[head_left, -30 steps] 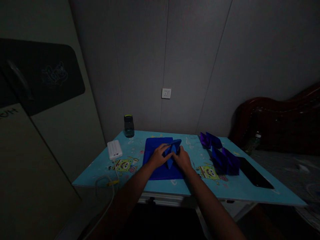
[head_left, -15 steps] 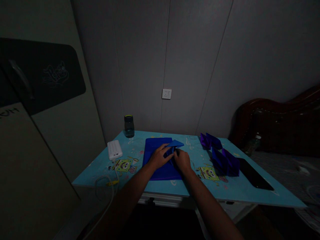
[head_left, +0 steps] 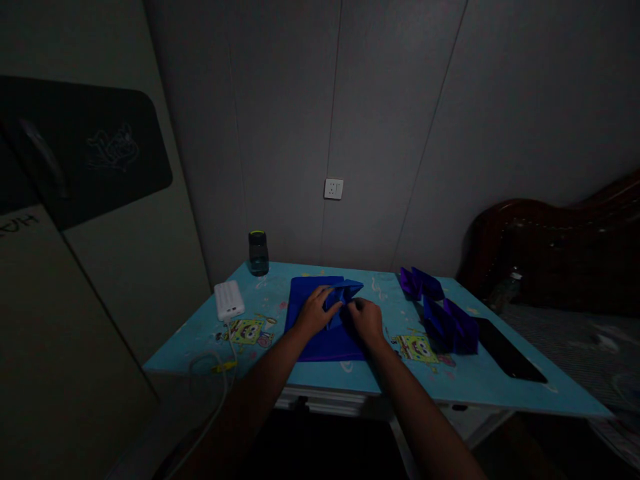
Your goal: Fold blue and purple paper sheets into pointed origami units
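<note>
A partly folded piece of blue paper [head_left: 349, 288] is held up over a stack of blue-purple paper sheets [head_left: 320, 350] on the desk. My left hand [head_left: 315, 313] grips its left side, fingers behind and thumb in front. On the right, my right hand [head_left: 367, 320] is closed with its fingertips pinching at the paper's lower right part. Exactly what those fingertips hold is partly hidden. Folded purple and blue paper pieces [head_left: 453, 325] stand to the right of my right hand, with another folded purple piece [head_left: 421, 284] behind them.
A white power bank [head_left: 229, 300] with a cable lies at the left, before a dark water bottle [head_left: 259, 253]. A black phone-like slab [head_left: 507, 350] rests near the right edge of the light blue desk [head_left: 560, 393]. A wall socket [head_left: 333, 189] is above.
The blue paper has tilted and shifted slightly left, so its inner folds show more. My left hand has moved a little left with it; my right hand's fingers have curled in slightly.
</note>
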